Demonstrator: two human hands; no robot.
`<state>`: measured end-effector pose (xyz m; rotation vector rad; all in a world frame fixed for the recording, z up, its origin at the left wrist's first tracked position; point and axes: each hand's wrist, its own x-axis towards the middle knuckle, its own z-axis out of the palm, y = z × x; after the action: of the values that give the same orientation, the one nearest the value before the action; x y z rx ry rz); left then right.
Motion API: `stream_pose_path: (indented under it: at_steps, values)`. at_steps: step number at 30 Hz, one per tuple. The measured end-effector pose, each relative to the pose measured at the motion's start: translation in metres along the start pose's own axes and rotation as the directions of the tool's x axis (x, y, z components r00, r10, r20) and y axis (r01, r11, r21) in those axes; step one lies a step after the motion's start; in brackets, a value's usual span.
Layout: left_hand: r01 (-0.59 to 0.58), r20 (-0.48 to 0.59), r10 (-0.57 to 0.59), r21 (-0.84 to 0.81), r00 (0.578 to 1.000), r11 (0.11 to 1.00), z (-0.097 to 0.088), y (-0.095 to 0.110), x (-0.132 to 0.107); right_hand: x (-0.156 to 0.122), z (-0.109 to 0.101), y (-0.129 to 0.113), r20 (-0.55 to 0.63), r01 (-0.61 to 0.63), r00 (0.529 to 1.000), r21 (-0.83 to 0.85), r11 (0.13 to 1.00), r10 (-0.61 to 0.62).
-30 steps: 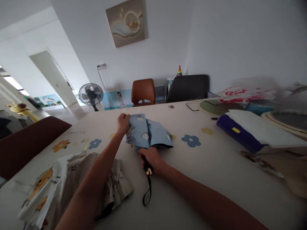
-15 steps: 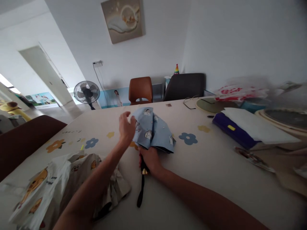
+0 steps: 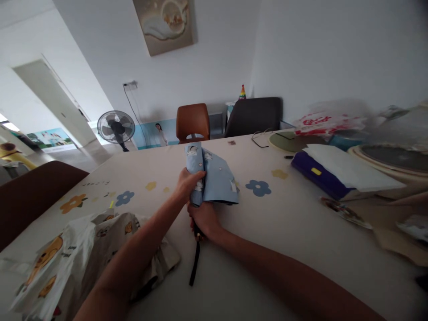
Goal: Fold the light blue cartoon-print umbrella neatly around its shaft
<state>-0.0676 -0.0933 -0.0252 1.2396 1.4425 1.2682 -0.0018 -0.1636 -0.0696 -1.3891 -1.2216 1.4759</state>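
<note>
Right hand (image 3: 204, 217) has its fingers wrapped round the black handle (image 3: 197, 232), I'd guess to steady the blue umbrella (image 3: 217, 178) over the table (image 3: 274, 225), while the left hand (image 3: 187, 183) is clamped on its canopy (image 3: 219, 191), probably so it doesn't spring loose. Looks half bundled: narrow on the left, flaring on the right, pale cartoon figures (image 3: 193, 151), black strap (image 3: 194, 266) dangling
</note>
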Motion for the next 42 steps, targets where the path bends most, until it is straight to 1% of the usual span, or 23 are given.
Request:
stream_pose_path:
  at_steps: [3,6,9,11,12,15,17,18,22,25,28,30,31,32,33,34,35,36,37,38,39,41,42]
  values:
    - [-0.046,-0.008,0.046,0.027,0.999,0.999,-0.001,0.002,-0.004,-0.002,0.000,-0.003,0.055,-0.025,0.998,0.055,0.998,0.022]
    - [-0.098,-0.023,0.098,0.017,0.995,0.995,-0.002,0.004,-0.007,-0.001,0.000,-0.004,0.136,-0.052,0.990,0.173,0.984,0.028]
    - [-0.104,-0.049,0.106,0.033,0.993,0.994,-0.004,0.006,-0.005,0.003,-0.002,-0.001,0.222,-0.151,0.972,0.313,0.938,0.083]
    - [-0.093,-0.057,0.095,0.041,0.994,0.995,-0.006,0.006,-0.003,0.006,-0.006,0.001,0.325,-0.237,0.940,0.402,0.885,0.105]
    - [-0.092,-0.052,0.094,0.039,0.994,0.995,-0.006,0.006,-0.002,0.008,-0.009,0.002,0.386,-0.263,0.919,0.446,0.855,0.081]
    - [-0.099,-0.029,0.100,0.032,0.995,0.995,-0.009,0.005,0.000,0.011,-0.018,0.003,0.538,-0.299,0.841,0.555,0.776,-0.061]
    - [-0.102,-0.019,0.103,0.021,0.995,0.995,-0.010,0.005,0.000,0.012,-0.021,0.004,0.582,-0.306,0.805,0.577,0.757,-0.118]
    - [-0.101,-0.014,0.101,0.014,0.995,0.995,-0.010,0.005,0.000,0.013,-0.021,0.004,0.580,-0.300,0.806,0.577,0.760,-0.121]
    - [-0.085,0.011,0.085,-0.015,0.996,0.996,-0.010,0.006,-0.003,0.011,-0.017,0.003,0.497,-0.237,0.861,0.584,0.777,-0.111]
    - [-0.068,0.007,0.068,-0.032,0.998,0.997,-0.007,0.006,-0.005,0.008,-0.015,0.001,0.491,-0.263,0.871,0.504,0.823,-0.022]
    - [-0.041,0.006,0.042,-0.033,0.999,0.999,-0.004,0.004,-0.005,0.004,-0.013,-0.002,0.388,-0.229,0.919,0.394,0.890,0.065]
    - [-0.038,0.035,0.038,-0.017,0.999,0.999,-0.005,0.003,-0.001,0.002,-0.011,-0.002,0.315,-0.167,0.948,0.381,0.909,0.042]
    - [-0.046,0.032,0.046,-0.001,0.998,0.999,-0.007,0.002,0.004,0.002,-0.009,-0.002,0.301,-0.151,0.953,0.378,0.914,0.033]
    - [-0.063,-0.001,0.063,0.028,0.998,0.998,-0.011,0.002,0.009,0.002,-0.008,-0.001,0.306,-0.154,0.951,0.366,0.918,0.037]
    - [-0.090,-0.067,0.095,0.074,0.993,0.993,-0.016,0.001,0.014,0.002,-0.007,-0.001,0.312,-0.166,0.949,0.354,0.920,0.050]
    - [-0.130,-0.154,0.152,0.144,0.976,0.981,-0.022,0.002,0.020,0.002,-0.005,0.000,0.321,-0.182,0.945,0.345,0.921,0.067]
    - [-0.180,-0.238,0.236,0.233,0.942,0.956,-0.028,0.003,0.024,0.003,-0.005,0.000,0.329,-0.200,0.941,0.339,0.919,0.084]
    - [-0.242,-0.280,0.340,0.331,0.898,0.912,-0.033,0.005,0.027,0.004,-0.004,0.000,0.334,-0.218,0.937,0.336,0.916,0.100]
    - [-0.304,-0.276,0.441,0.423,0.854,0.854,-0.036,0.008,0.027,0.005,-0.004,0.000,0.330,-0.229,0.937,0.338,0.913,0.113]
    - [-0.366,-0.223,0.523,0.496,0.822,0.787,-0.036,0.012,0.024,0.006,-0.003,0.000,0.314,-0.230,0.942,0.344,0.911,0.119]
    - [-0.427,-0.136,0.579,0.546,0.804,0.721,-0.034,0.016,0.019,0.007,-0.003,0.000,0.303,-0.234,0.944,0.344,0.909,0.128]
    - [-0.541,0.112,0.600,0.586,0.792,0.604,-0.018,0.024,0.002,0.008,-0.004,0.000,0.304,-0.231,0.944,0.332,0.915,0.128]
    - [-0.607,0.260,0.586,0.591,0.767,0.532,-0.007,0.027,-0.008,0.008,-0.005,0.000,0.316,-0.214,0.943,0.323,0.922,0.108]
